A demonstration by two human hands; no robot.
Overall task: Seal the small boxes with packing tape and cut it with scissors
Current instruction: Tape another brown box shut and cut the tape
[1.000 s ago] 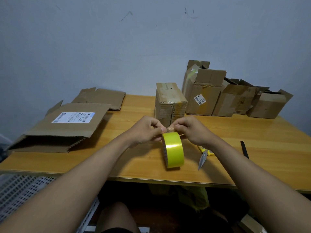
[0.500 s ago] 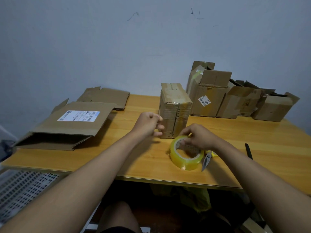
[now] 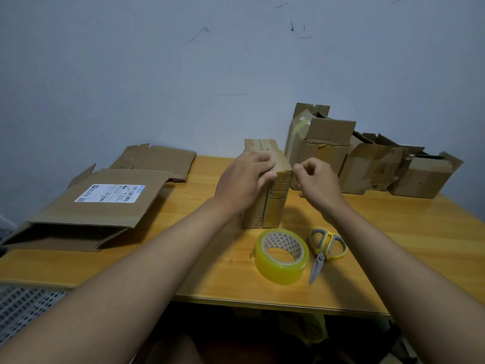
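A small upright cardboard box (image 3: 273, 206) stands in the middle of the wooden table (image 3: 393, 245). My left hand (image 3: 241, 179) lies on its top left edge, fingers stretched over the top. My right hand (image 3: 317, 182) hovers by the box's upper right corner with curled fingers and nothing visible in it. A roll of yellowish clear packing tape (image 3: 282, 269) lies flat in front of the box. Grey and yellow scissors (image 3: 326, 245) lie just right of the roll, blades pointing towards me.
A large flattened carton with a white label (image 3: 105, 206) lies at the left, another flat cardboard sheet (image 3: 157, 158) behind it. Three open boxes (image 3: 322, 151), (image 3: 372, 166), (image 3: 425, 177) stand along the wall at the back right.
My right hand laid the tape roll flat on the table and let go of it. Both hands then moved up to the top of the small box.
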